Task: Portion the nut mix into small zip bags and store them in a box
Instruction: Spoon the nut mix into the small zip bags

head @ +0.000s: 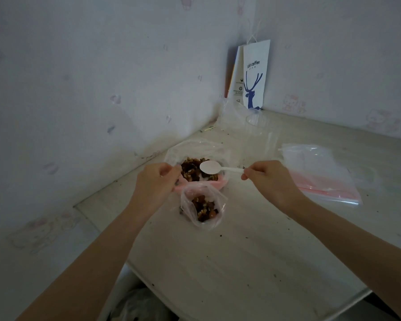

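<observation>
Setting: pale table [252, 262] in a wallpapered corner, with a paper coffee bag [255, 75] at the far end and spare zip bags [322, 172] on the right.
Nut mix [192, 169]: centre, in a large open bag.
Small zip bag [203, 208]: just nearer, part filled and standing open.
Handling: light, floppy, slippery film, best pinched at the rim.
Left hand [156, 179]: fingers curled, seemingly pinching that rim.
Right hand [269, 179]: fingertips pinch the handle of an empty white spoon [210, 167] over the mix.

White paper bag [256, 75] with blue deer stands in the corner; table [241, 262] speckled dark.
</observation>
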